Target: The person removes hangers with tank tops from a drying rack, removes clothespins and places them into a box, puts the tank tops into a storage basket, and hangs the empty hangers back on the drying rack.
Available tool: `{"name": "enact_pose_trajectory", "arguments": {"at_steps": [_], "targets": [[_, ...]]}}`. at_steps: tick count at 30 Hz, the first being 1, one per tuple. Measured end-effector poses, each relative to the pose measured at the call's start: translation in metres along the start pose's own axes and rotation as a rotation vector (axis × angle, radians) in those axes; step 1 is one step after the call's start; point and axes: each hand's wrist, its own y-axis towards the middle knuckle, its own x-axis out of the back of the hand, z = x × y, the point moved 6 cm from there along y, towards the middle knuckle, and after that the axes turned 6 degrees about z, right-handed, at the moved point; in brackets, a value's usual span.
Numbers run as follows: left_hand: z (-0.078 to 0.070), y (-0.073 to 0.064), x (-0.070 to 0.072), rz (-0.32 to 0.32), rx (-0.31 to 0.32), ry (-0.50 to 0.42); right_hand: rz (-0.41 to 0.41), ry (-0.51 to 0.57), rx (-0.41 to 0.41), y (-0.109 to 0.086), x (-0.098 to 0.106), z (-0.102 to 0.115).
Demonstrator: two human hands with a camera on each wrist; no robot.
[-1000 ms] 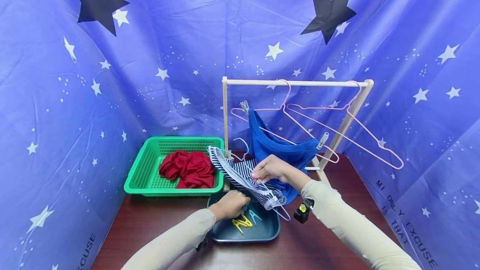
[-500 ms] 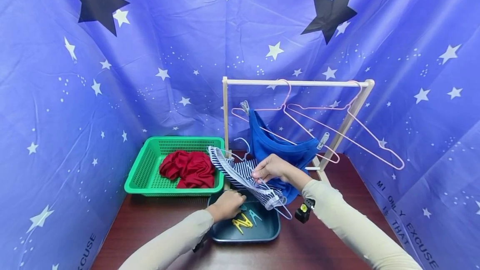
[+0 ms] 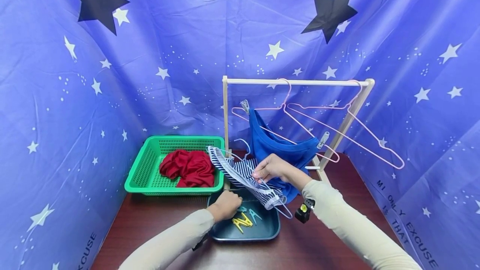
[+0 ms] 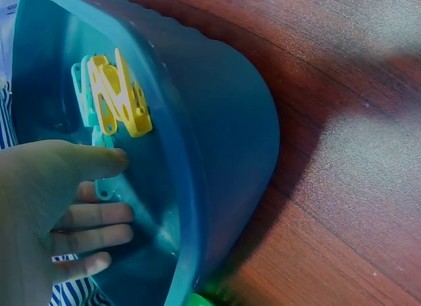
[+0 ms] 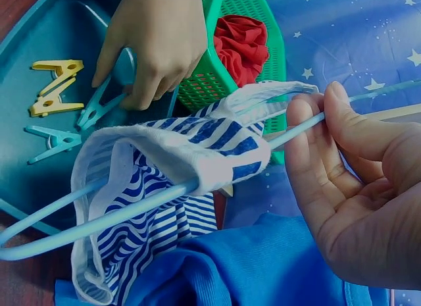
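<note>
My right hand [image 3: 273,168] pinches the light blue wire clothes hanger [image 5: 299,131] between thumb and fingers. On that hanger hangs a navy-and-white striped garment [image 5: 240,145] with white trim, tilted down to the right in the head view. My left hand [image 3: 227,205] reaches into the dark teal tray [image 3: 245,238], fingers loosely extended and thumb apart from them. A teal clothespin [image 5: 99,108] lies between its thumb and forefinger, right at the fingertips. Beside it lie another teal clothespin [image 5: 54,143] and yellow clothespins [image 5: 58,89].
A green basket [image 3: 136,186] with a crumpled red cloth [image 3: 189,170] stands at the left. Behind my right hand a wooden rack [image 3: 258,82] carries two pink hangers [image 3: 375,134]. Metal clips [image 3: 323,140] fasten a blue garment [image 3: 277,145] to one hanger.
My left hand has drawn slightly left in the tray, uncovering more of the teal clothespin beneath it. My right hand and the striped garment stay almost still.
</note>
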Motion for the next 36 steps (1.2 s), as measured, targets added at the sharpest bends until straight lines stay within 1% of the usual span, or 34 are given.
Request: {"name": "enact_pose_trajectory", "arguments": {"at_steps": [4,9,16,22,29,32,34,36], "targets": [[0.0,0.001,-0.002,0.051,0.031,0.006,0.002,-0.002,-0.003,0.001,-0.001,-0.001],[-0.001,0.003,-0.004,0.093,0.063,0.003,0.006,0.002,0.002,0.0,-0.002,0.0],[-0.001,0.008,-0.012,0.172,0.102,0.003,-0.007,-0.008,0.002,-0.002,-0.001,0.001],[-0.003,0.011,-0.013,0.188,0.109,0.003,-0.021,-0.034,0.007,-0.001,0.001,0.002],[-0.004,0.009,-0.009,0.211,0.126,0.001,-0.047,-0.072,0.022,0.0,0.003,0.002],[-0.004,0.006,-0.004,0.195,0.118,-0.008,-0.058,-0.085,0.035,0.0,0.003,0.003],[-0.003,0.004,0.001,0.145,0.1,-0.034,-0.075,-0.093,0.038,0.0,0.004,0.004],[0.0,0.0,0.01,0.067,0.074,-0.073,-0.107,-0.117,0.046,-0.001,0.005,0.006]]}}
